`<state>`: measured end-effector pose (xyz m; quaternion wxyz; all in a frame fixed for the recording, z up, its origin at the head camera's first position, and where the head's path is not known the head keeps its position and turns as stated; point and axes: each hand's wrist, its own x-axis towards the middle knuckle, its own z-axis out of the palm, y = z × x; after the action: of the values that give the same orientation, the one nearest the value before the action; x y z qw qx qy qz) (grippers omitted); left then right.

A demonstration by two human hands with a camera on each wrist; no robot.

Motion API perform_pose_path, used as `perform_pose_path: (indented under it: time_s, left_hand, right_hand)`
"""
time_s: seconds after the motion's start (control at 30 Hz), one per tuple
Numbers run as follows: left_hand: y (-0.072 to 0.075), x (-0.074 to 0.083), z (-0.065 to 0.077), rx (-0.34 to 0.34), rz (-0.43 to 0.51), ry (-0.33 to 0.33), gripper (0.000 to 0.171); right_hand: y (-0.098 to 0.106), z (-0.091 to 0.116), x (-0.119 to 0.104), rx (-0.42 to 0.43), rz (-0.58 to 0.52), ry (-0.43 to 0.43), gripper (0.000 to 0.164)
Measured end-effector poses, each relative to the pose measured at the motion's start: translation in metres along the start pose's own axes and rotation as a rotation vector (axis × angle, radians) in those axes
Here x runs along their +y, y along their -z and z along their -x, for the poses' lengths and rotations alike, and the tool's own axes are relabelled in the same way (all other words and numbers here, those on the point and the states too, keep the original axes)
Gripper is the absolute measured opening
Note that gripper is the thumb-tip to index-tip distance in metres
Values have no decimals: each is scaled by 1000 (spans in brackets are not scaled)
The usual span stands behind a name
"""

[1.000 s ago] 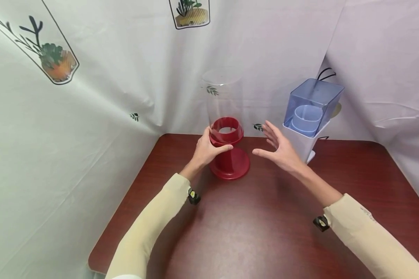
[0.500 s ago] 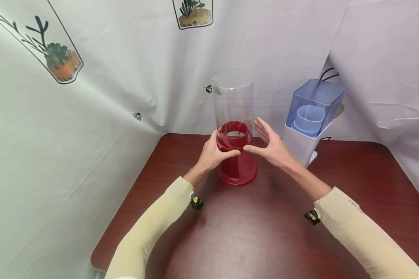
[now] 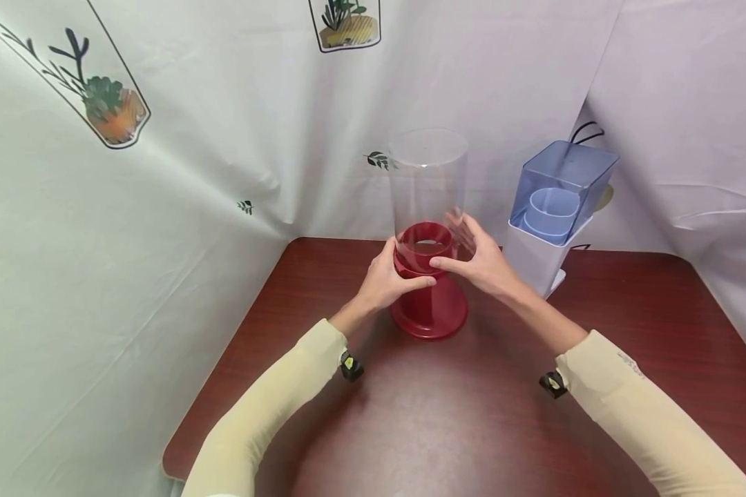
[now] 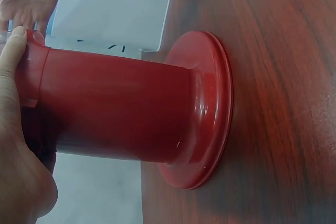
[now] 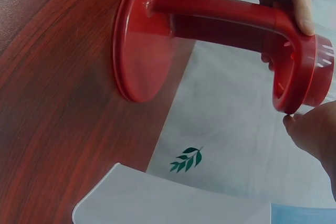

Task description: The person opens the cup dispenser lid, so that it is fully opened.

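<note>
A red stand (image 3: 432, 314) with a round foot and a ring-shaped top is upright on the table, and a tall clear cylinder (image 3: 427, 186) rises from its ring. My left hand (image 3: 384, 281) grips the ring from the left, its thumb across the front. On the other side, my right hand (image 3: 488, 266) is spread around the clear cylinder's lower end, with blurred fingers behind it and the thumb in front. In the right wrist view, a right fingertip is right at the edge of the red ring (image 5: 296, 77). An open slot shows along the stand's red column (image 5: 220, 17).
To the right stands a white appliance (image 3: 534, 266) with a translucent blue cover and a round cup inside; a black cord (image 3: 587, 131) runs behind it. White printed cloth (image 3: 224, 138) hangs along the table's (image 3: 447, 414) back and left.
The red stand with its clear cylinder has moved right and slightly nearer, held by my left hand. My right hand has come in from the right to the cylinder.
</note>
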<state>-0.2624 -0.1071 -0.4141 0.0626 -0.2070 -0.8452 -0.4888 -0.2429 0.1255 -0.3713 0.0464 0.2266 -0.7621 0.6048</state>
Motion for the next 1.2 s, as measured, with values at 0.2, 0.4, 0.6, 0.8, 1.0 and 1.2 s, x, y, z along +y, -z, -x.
perform_pose_path:
  time_s: [0.2, 0.4, 0.6, 0.8, 1.0, 1.2]
  left_hand:
    - [-4, 4, 6, -35, 8, 5, 97]
    - [-7, 6, 11, -51, 18, -12, 97]
    - [-8, 8, 13, -67, 14, -20, 97]
    - [-8, 12, 15, -98, 19, -35, 98]
    - [-9, 13, 16, -99, 6, -65, 95]
    - [-11, 12, 16, -112, -1, -83, 97]
  right_hand:
    - [1, 1, 0, -4, 14, -10, 101]
    - [4, 4, -2, -9, 23, -13, 100]
    - [5, 7, -3, -23, 14, -5, 100]
    - [8, 10, -2, -33, -16, 1, 100]
    - [9, 10, -2, -46, -101, 43, 98]
    - [10, 8, -4, -49, -178, 91, 100]
